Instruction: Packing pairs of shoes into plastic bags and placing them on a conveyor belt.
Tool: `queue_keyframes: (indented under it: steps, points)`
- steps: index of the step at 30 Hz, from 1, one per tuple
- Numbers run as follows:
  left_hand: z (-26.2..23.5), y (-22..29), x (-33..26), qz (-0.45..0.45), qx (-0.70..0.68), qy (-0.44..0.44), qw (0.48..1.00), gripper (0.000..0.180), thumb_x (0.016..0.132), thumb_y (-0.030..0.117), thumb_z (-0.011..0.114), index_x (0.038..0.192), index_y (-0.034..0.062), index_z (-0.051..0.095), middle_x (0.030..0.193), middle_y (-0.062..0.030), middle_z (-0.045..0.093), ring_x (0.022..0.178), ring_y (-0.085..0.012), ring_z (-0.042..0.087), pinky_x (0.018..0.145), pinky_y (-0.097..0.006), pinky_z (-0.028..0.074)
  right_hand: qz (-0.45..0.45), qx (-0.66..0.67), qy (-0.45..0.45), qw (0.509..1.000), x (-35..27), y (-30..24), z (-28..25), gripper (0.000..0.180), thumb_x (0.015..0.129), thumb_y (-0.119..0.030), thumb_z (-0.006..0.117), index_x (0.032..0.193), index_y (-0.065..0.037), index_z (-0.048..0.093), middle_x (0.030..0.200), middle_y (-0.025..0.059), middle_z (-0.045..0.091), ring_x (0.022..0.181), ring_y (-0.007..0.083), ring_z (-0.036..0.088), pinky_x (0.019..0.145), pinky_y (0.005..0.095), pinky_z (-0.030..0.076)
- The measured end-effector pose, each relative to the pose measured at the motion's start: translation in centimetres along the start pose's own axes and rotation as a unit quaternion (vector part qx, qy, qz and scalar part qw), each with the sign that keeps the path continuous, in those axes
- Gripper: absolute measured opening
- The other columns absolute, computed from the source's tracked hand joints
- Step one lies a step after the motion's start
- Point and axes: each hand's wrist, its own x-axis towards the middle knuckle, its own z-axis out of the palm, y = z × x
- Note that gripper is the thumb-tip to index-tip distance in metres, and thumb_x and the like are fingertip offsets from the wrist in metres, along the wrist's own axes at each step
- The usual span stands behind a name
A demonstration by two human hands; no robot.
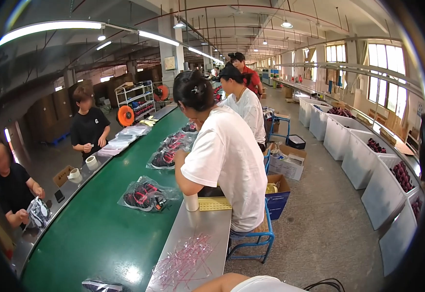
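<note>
Shoe-bagging seems underway; our hands are out of view (we cannot tell their grip). The near shoe [101,285] lies on the green belt [93,224]; taking it calls for reaching left.

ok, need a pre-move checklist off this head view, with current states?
1. Both own hands visible: not ok, neither shows in the picture.
2. Nearest bagged shoes lying apart from the other bags on the green belt: ok.
3. Pink strands tidy: not ok, scattered loosely over the metal table.
4. White cylinder upright on that table: ok.
5. Dark shoe fully in frame: not ok, the lower edge cuts it off.
6. Belt stopped: cannot tell from a still.
</note>
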Motion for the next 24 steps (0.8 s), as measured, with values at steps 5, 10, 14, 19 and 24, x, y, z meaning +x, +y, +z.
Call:
queue_keyframes:
  steps: [5, 10, 14, 19, 24]
  points:
    - [0.5, -1.5, -0.5, 0.04, -0.028, 0.0, 0.999, 0.029, 0.091, 0.027, 0.056, 0.099, 0.0014, 0.065, 0.081, -0.0133, 0.065, 0.069, -0.0249, 0.062, 0.061, -0.034, 0.047, 0.02, 0.255, -0.057, 0.965, 0.4, -9.0, -6.4, 0.018, 0.089, -0.017, 0.064, 0.082, -0.001, 0.06, 0.081, 0.0075, 0.055, 0.075, 0.0185, 0.055, 0.066, 0.0321, 0.045]
    - [-1.3, -4.3, -1.3, -0.112, 0.001, -0.022, 0.993, 0.026, 0.093, 0.018, 0.053, 0.105, -0.0013, 0.066, 0.084, -0.0063, 0.067, 0.072, -0.0162, 0.058, 0.063, -0.03, 0.045, -0.016, 0.36, -0.151, 0.92, -2.5, -13.4, -16.6, 0.023, 0.078, -0.022, 0.072, 0.066, -0.008, 0.058, 0.068, 0.0044, 0.056, 0.065, 0.0231, 0.054, 0.059, 0.035, 0.04]
    - [0.4, -10.6, -0.9, -0.067, -0.173, 0.048, 0.981, 0.017, 0.085, 0.01, 0.063, 0.092, -0.0046, 0.067, 0.069, -0.0025, 0.061, 0.055, -0.0092, 0.056, 0.052, -0.023, 0.046, 0.154, 0.49, -0.115, 0.85, -6.3, -12.9, -19.0, 0.032, 0.077, -0.02, 0.076, 0.1, -0.004, 0.061, 0.08, 0.0045, 0.057, 0.068, 0.02, 0.054, 0.06, 0.0319, 0.042]
    - [-1.1, -6.5, -0.3, -0.071, -0.074, 0.051, 0.993, 0.02, 0.085, 0.011, 0.063, 0.095, -0.0044, 0.068, 0.086, -0.0137, 0.07, 0.064, -0.0159, 0.065, 0.061, -0.026, 0.052, 0.363, 0.243, -0.048, 0.898, -6.4, -5.7, -16.9, 0.036, 0.083, -0.02, 0.07, 0.111, -0.001, 0.059, 0.094, 0.0087, 0.062, 0.086, 0.0218, 0.06, 0.077, 0.0305, 0.049]
    - [-1.2, -7.7, -1.8, -0.05, -0.064, 0.118, 0.99, 0.012, 0.082, 0.005, 0.062, 0.085, -0.0047, 0.068, 0.06, -0.0056, 0.059, 0.057, -0.0087, 0.053, 0.051, -0.026, 0.042, 0.333, 0.273, 0.057, 0.901, -8.5, -5.9, -18.6, 0.034, 0.09, -0.021, 0.059, 0.116, 0.001, 0.06, 0.105, 0.0147, 0.067, 0.105, 0.0226, 0.062, 0.087, 0.0352, 0.051]
